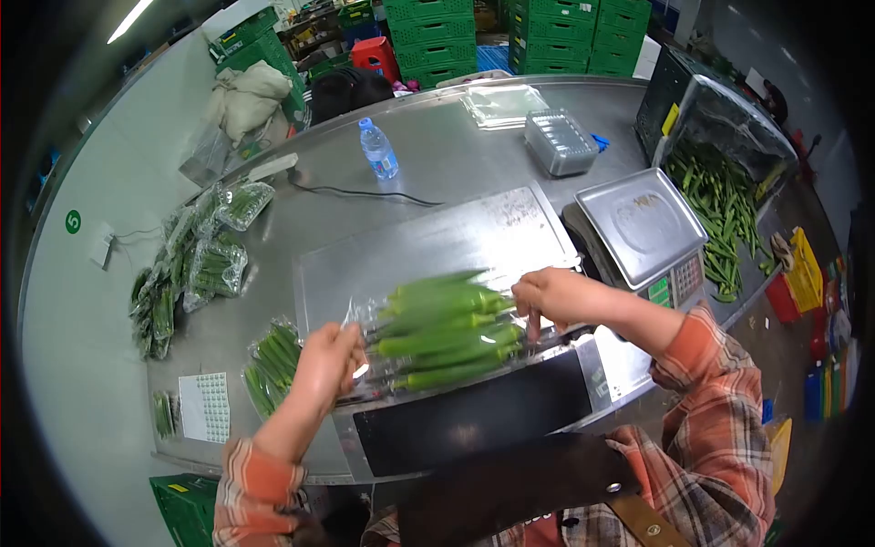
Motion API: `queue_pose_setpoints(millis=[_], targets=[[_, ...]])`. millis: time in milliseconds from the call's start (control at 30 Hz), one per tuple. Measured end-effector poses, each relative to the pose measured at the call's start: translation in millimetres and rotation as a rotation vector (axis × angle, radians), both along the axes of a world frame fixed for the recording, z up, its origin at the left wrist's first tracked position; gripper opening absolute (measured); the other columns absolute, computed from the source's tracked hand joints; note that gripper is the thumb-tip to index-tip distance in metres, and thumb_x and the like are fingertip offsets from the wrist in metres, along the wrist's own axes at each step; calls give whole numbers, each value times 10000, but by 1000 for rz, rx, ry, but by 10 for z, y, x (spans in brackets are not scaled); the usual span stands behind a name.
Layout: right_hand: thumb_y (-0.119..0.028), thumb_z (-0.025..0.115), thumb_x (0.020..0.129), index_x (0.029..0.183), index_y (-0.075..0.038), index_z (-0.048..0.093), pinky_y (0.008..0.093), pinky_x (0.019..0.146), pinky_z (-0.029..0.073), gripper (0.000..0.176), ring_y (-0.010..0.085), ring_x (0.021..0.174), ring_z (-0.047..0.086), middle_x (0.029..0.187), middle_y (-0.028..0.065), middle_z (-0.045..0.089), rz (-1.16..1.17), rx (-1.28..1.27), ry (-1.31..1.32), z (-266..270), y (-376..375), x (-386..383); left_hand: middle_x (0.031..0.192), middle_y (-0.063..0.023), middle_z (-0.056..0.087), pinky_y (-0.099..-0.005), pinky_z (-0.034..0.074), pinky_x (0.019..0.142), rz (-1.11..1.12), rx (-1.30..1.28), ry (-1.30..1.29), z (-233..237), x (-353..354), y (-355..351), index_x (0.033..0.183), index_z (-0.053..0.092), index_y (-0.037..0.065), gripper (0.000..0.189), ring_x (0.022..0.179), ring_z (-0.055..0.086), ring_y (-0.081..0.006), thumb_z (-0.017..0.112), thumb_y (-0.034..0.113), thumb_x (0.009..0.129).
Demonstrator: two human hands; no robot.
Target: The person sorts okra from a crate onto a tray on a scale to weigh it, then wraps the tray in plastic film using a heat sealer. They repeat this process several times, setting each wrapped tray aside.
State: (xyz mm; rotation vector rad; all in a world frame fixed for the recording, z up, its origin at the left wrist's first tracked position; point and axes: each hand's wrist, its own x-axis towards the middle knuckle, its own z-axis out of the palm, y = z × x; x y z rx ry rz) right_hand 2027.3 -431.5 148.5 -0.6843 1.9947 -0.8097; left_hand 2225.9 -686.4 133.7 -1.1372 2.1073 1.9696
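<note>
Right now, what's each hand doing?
Left hand: closed, pinching clear film by the green pods.
Right hand: curled at the pods' right end; grip unclear.

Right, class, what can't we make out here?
Head view:
- Long green okra pods, centre: outlines smeared by blur.
- White paper sheet with green marks: print too small.
- Clear plastic bottle with blue cap: label wording too small.
- Green plastic crate, lower left: cut off by bottom edge.

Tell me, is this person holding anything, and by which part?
Yes: the okra pack, by its two opposite ends. The left hand has the left end, the right hand the right; blur hides exact finger placement.
</note>
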Motion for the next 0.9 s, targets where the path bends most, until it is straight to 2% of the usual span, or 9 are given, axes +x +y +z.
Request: queue_pose_setpoints(millis=[167,267,467,600,700,767,833,867,900], targets=[[-363,378,961,916,7,575,285,491,464,422,142,447,527,623,77,636,153,211,-186,-176,511,555,587,-111,612,-204,276,334,-99,128,-109,4,753,461,841,523,13,263,353,388,-71,487,249,950],[-390,409,955,822,2,597,311,535,470,454,128,501,558,622,74,632,110,207,-175,-608,627,718,566,-90,581,-210,293,348,-51,-13,-116,-794,968,469,818,547,12,250,365,402,-73,544,237,926],[-354,568,879,739,1,526,467,595,454,384,420,628,561,622,216,562,0,-238,726,-1055,847,941,632,-38,537,-260,403,468,387,141,92,-1215,1490,1025,862,566,26,251,519,497,-107,584,273,903],[-261,605,886,808,-17,488,345,492,424,282,288,498,538,573,89,545,191,-298,418,-1210,968,1326,725,-1,533,-251,390,609,251,427,-164,-1477,2107,1180,944,588,26,327,626,478,-90,597,347,877],[-254,586,897,815,-29,521,327,498,442,248,220,485,542,548,24,521,-432,-683,38,-900,925,669,723,29,515,-228,375,619,-32,291,-74,-1347,2214,1069,926,614,15,279,660,481,-71,643,261,798],[-243,563,909,836,-40,562,308,544,462,215,160,563,559,619,-8,544,-369,-617,-171,-1031,643,681,723,0,555,-224,409,604,-177,259,-21,-989,2061,1028,904,617,-4,272,660,522,-84,634,238,782],[-238,547,920,853,-41,594,287,643,468,213,162,700,568,765,21,584,317,-949,421,-1428,232,990,705,-29,588,-224,437,575,-310,285,138,-822,1857,890,861,622,-20,240,638,553,-94,621,204,774],[-243,516,938,933,-29,591,284,758,451,227,154,864,551,897,52,583,471,-494,-298,-1087,167,1261,686,-44,601,-226,447,554,-375,340,269,-802,1743,783,830,626,-25,214,616,562,-98,613,181,773],[-236,485,954,1044,-28,569,294,785,453,241,144,894,553,920,71,584,804,-667,-287,-1470,24,1542,649,-49,599,-230,450,535,-300,378,357,-786,1643,772,771,627,-28,185,585,559,-98,603,155,790]])
